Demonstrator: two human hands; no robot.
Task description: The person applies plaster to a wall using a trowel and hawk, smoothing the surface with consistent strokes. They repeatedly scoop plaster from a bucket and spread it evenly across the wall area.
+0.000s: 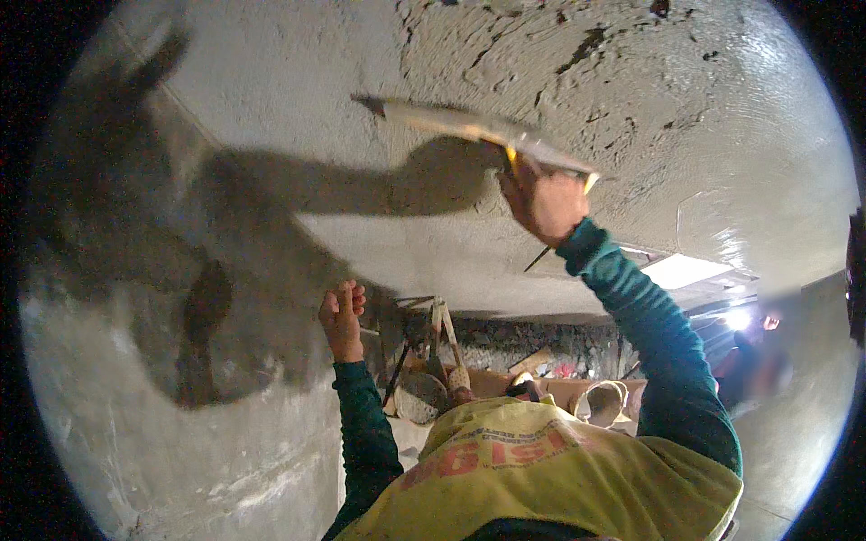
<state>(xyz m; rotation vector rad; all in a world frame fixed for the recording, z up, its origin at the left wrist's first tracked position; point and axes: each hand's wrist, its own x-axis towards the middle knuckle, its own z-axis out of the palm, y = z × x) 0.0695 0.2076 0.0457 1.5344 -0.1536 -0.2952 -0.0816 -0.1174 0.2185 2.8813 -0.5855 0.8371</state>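
Observation:
Raised in front of me, my right hand (547, 204) is wrapped around the yellow handle of a long flat trowel (451, 122). The trowel's blade lies close against a grey plastered surface (325, 63), tilted with its left end higher; motion blurs it a little. Rough, pitted plaster (577, 72) spreads above and right of the blade, and smoother, shiny plaster lies farther right. My left hand (343, 317) is held up beside the left wall, its fingers curled in with nothing visible in them. No contact with the wall can be made out.
Behind stand a stepladder (439, 334), a bucket (420, 398) and a pale round container (602, 402). A bare grey wall (244, 460) rises at left under my dark shadow. At right, a blurred person (762, 365) is near a bright lamp (738, 319).

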